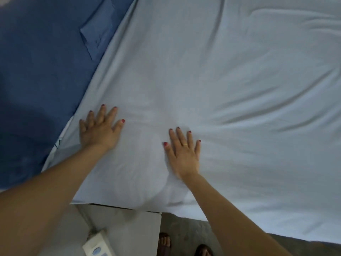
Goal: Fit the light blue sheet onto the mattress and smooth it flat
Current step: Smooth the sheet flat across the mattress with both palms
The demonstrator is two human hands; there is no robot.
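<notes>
The light blue sheet (pixel 212 74) covers most of the mattress and hangs over its near edge. Creases fan out to the right of my right hand, and more wrinkles lie at the far right. My left hand (pixel 100 129) lies flat on the sheet near its left edge, fingers spread, holding nothing. My right hand (pixel 182 152) also presses flat on the sheet, fingers apart, a ring on one finger. A sliver of white mattress (pixel 58 143) shows beside the left hand.
A dark blue wall (pixel 40 71) with a taped paler blue patch (pixel 97 36) borders the bed's left side. A grey bedside surface (pixel 129 228) with a white device (pixel 99 245) sits below the near edge. My sandalled feet (pixel 165 242) stand on the floor.
</notes>
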